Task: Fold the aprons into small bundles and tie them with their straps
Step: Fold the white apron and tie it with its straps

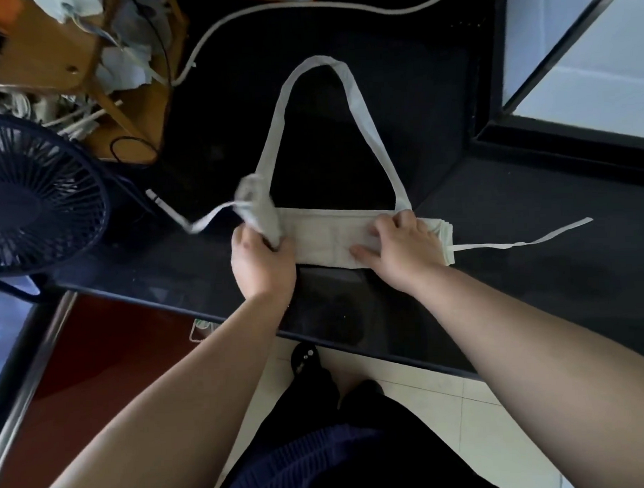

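Observation:
A pale apron point(327, 236), folded into a long narrow strip, lies across the black counter point(513, 215). Its neck loop point(318, 65) stretches away from me in an arch. My left hand point(261, 262) grips the strip's left end, which is lifted and blurred. A waist strap point(206, 220) trails left from that end. My right hand point(401, 244) presses flat on the strip toward its right end. The other waist strap point(521, 242) runs right along the counter.
A dark desk fan point(37, 195) stands at the left edge. Behind it a wooden frame point(84, 69) holds crumpled cloth and cords. Another white strap point(305, 7) curves across the far counter. A raised black ledge point(565, 144) and window lie at the right.

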A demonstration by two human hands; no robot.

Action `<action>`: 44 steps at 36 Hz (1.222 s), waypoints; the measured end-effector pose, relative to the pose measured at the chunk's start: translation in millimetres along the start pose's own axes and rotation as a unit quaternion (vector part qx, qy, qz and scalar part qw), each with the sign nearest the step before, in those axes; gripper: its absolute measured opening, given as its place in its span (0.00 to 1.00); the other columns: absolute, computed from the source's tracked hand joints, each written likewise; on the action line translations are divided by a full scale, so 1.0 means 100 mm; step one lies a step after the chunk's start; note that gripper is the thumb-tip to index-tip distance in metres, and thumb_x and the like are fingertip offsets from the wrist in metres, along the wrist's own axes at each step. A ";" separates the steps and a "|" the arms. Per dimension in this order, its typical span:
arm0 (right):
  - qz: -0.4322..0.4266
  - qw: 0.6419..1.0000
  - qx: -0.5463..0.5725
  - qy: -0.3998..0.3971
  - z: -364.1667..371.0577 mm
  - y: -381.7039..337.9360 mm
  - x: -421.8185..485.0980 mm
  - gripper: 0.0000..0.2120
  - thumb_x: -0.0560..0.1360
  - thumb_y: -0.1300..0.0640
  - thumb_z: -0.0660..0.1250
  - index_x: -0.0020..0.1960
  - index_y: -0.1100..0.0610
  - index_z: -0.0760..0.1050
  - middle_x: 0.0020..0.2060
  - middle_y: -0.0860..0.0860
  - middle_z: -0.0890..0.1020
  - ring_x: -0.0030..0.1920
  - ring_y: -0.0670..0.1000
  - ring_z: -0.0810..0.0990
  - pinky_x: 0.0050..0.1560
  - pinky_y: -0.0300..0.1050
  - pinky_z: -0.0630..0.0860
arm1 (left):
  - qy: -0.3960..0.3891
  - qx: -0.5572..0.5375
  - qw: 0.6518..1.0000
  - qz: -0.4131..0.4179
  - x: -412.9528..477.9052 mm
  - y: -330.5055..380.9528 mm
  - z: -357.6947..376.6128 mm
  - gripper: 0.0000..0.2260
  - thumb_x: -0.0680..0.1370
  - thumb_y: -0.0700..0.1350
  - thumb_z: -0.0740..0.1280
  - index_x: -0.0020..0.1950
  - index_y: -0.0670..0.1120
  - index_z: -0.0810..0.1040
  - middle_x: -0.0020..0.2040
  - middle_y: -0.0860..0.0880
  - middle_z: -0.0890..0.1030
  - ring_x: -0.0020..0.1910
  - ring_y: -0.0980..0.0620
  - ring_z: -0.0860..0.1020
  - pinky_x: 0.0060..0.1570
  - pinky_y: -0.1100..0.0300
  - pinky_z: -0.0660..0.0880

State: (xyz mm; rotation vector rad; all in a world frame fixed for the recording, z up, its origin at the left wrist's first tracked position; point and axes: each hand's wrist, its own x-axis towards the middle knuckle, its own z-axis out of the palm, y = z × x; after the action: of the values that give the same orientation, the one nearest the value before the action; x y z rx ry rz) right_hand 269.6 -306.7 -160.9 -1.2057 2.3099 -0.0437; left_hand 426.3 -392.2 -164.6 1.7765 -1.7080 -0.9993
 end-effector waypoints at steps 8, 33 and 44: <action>0.003 0.999 0.031 0.041 0.05 0.03 -0.07 0.27 0.76 0.40 0.62 0.68 0.55 0.68 0.65 0.55 0.68 0.66 0.58 0.67 0.68 0.51 0.63 | -0.091 0.289 0.864 0.401 0.15 -0.44 0.03 0.23 0.73 0.38 0.68 0.68 0.43 0.74 0.66 0.47 0.77 0.50 0.47 0.65 0.41 0.48 0.73; 0.229 0.889 0.321 0.231 0.08 -0.13 -0.29 0.19 0.77 0.64 0.63 0.65 0.56 0.65 0.54 0.54 0.75 0.51 0.54 0.77 0.44 0.44 0.70 | -0.294 0.382 0.816 0.320 0.22 -0.15 -0.17 0.26 0.83 0.48 0.54 0.79 0.55 0.48 0.79 0.60 0.49 0.72 0.52 0.54 0.71 0.57 0.55; 0.024 0.995 -0.064 0.076 0.18 -0.04 -0.66 0.19 0.77 0.63 0.60 0.67 0.56 0.64 0.60 0.57 0.70 0.46 0.58 0.76 0.39 0.47 0.66 | -0.295 0.341 0.806 0.384 -0.32 -0.07 -0.11 0.18 0.80 0.42 0.61 0.70 0.49 0.65 0.71 0.52 0.61 0.67 0.49 0.65 0.60 0.55 0.71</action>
State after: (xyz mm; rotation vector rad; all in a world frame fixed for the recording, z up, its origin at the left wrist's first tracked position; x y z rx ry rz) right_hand 311.2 -253.9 -145.9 -1.2483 2.5053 0.0312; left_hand 440.7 -361.9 -157.5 0.8461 -3.1197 -0.5957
